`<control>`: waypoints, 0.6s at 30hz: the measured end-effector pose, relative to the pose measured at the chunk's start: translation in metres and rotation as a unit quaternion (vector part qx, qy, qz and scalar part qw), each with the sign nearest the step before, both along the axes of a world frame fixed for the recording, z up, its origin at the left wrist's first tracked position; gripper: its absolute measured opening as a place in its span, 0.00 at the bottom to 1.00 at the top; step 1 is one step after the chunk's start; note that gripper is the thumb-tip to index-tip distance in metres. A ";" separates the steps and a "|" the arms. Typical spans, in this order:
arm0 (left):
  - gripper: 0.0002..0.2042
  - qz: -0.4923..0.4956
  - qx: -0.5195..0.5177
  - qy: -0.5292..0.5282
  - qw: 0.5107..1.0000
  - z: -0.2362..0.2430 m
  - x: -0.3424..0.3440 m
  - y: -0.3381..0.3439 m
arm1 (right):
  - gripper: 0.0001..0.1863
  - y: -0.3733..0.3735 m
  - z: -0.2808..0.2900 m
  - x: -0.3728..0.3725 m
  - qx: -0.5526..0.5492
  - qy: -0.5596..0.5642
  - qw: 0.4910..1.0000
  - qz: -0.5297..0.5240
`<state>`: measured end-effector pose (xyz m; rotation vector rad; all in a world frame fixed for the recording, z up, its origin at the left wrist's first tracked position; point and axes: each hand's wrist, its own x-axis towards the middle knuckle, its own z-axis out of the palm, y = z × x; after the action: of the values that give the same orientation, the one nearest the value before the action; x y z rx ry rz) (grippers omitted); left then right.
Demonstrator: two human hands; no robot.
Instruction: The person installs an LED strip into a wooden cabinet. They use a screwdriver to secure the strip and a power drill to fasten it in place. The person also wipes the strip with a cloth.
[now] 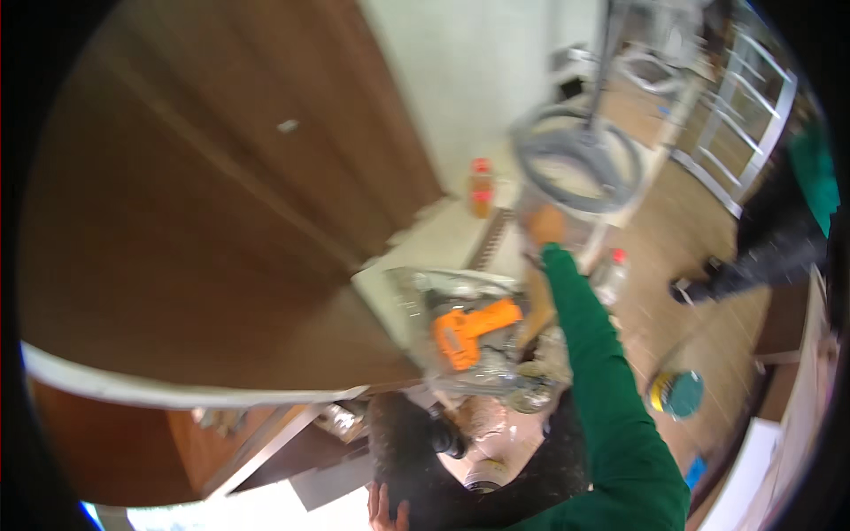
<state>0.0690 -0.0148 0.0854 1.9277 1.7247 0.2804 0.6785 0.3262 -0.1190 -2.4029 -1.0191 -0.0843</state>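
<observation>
The right hand (546,226), on a green-sleeved arm, reaches up to a grey hose coil (577,155) (blurred; finger state cannot be told). The left hand (387,511) shows fingers (375,501) apart at the lower edge, near an orange drill (467,330).

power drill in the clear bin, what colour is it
Orange with black parts: the power drill lies in the clear bin; the head view, the only one, shows it.

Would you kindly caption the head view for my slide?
Right hand reaching toward a grey hose coil, above an orange drill.
</observation>
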 end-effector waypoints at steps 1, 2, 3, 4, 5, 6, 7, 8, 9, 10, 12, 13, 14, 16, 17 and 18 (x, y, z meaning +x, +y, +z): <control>0.27 0.003 -0.039 -0.029 0.999 -0.010 -0.025 0.013 | 0.16 -0.003 -0.041 0.036 0.045 -0.019 0.998 -0.042; 0.26 0.059 -0.065 -0.046 0.995 -0.010 -0.032 -0.006 | 0.16 0.000 -0.017 0.020 0.025 0.001 1.000 0.009; 0.20 0.203 -0.159 -0.118 0.959 0.021 -0.023 -0.003 | 0.16 -0.007 -0.016 0.026 0.102 -0.088 0.989 0.057; 0.19 0.236 -0.176 -0.125 0.947 0.019 -0.042 -0.017 | 0.16 -0.008 -0.016 0.028 0.053 -0.037 0.998 0.004; 0.17 0.260 -0.203 -0.136 0.934 0.005 -0.074 -0.036 | 0.17 -0.017 -0.024 0.038 0.048 -0.042 0.998 0.019; 0.16 0.284 -0.228 -0.147 0.920 -0.014 -0.103 -0.061 | 0.18 -0.023 -0.020 0.032 0.088 -0.045 0.995 0.012; 0.13 0.218 -0.145 -0.138 0.955 -0.043 -0.135 -0.091 | 0.18 -0.028 -0.001 0.018 0.119 0.032 0.991 -0.047; 0.11 0.151 -0.060 -0.133 0.978 -0.047 -0.129 -0.101 | 0.19 -0.032 0.024 0.006 0.149 0.102 0.978 -0.101; 0.10 0.279 -0.115 -0.207 0.931 -0.049 -0.122 -0.112 | 0.17 -0.042 0.044 -0.009 0.191 0.096 0.975 -0.063; 0.13 0.242 -0.154 -0.159 0.945 -0.051 -0.125 -0.108 | 0.15 -0.059 0.069 -0.022 0.230 0.085 0.969 -0.023; 0.20 0.161 -0.228 -0.059 0.958 -0.061 -0.143 -0.104 | 0.12 -0.107 0.152 -0.087 0.332 0.333 0.881 0.053; 0.13 0.145 -0.154 -0.039 0.976 -0.056 -0.123 -0.088 | 0.10 -0.137 0.196 -0.128 0.360 0.357 0.857 0.093; 0.07 -0.023 -0.037 -0.033 0.998 -0.073 -0.131 -0.080 | 0.08 -0.168 0.235 -0.169 0.384 0.383 0.830 0.128; 0.05 -0.097 0.050 -0.081 0.991 -0.092 -0.133 -0.066 | 0.05 -0.224 0.298 -0.235 0.358 0.463 0.778 0.228; 0.04 -0.016 -0.009 -0.146 0.989 -0.086 -0.119 -0.058 | 0.04 -0.244 0.322 -0.267 0.333 0.490 0.759 0.271; 0.04 0.057 -0.072 -0.205 0.974 -0.082 -0.114 -0.053 | 0.03 -0.260 0.339 -0.293 0.310 0.516 0.738 0.305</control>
<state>-0.0445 -0.0673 0.0033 1.5389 1.5330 0.5401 0.3858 0.0659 0.2196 -1.0702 -0.9108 0.8967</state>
